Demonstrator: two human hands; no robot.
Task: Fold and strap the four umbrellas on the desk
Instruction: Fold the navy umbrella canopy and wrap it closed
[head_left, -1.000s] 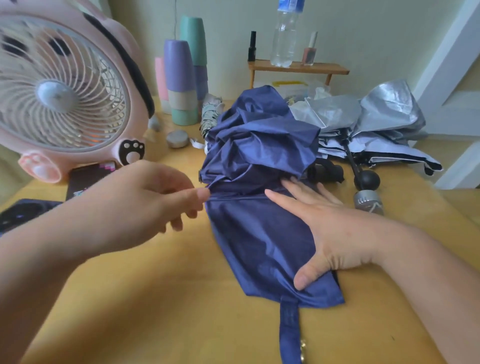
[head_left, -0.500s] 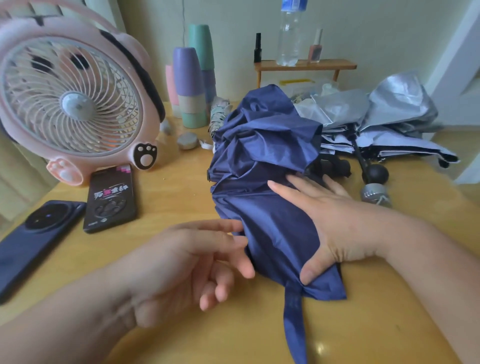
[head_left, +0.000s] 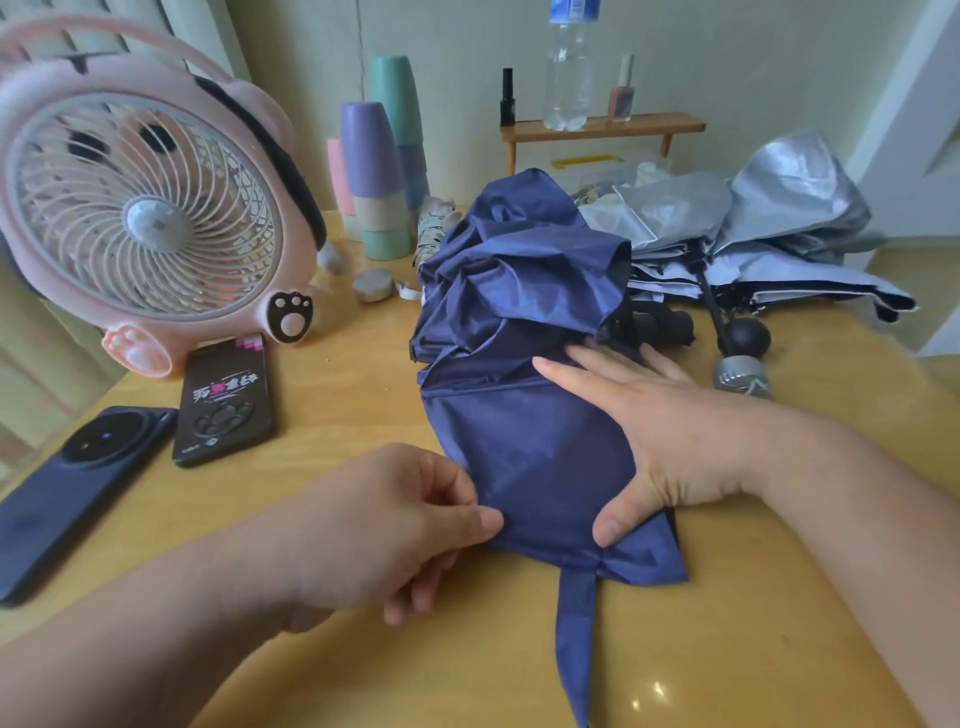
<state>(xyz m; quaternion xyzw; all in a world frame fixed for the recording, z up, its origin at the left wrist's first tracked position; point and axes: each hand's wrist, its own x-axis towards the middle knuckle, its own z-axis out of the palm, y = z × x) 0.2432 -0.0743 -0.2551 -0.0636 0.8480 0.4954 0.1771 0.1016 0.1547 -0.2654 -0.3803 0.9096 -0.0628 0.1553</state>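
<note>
Your left hand (head_left: 405, 525) sits lower centre, thumb and forefinger pinching the edge of the navy umbrella (head_left: 530, 447); your right hand (head_left: 670, 436) lies flat mid-right, fingers spread.

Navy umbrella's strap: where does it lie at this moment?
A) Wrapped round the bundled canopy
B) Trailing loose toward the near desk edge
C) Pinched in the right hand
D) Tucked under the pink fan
B: the strap trails loose from the navy umbrella across the desk, while the left hand pinches the canopy's edge and the right hand lies flat on the fabric.
</note>
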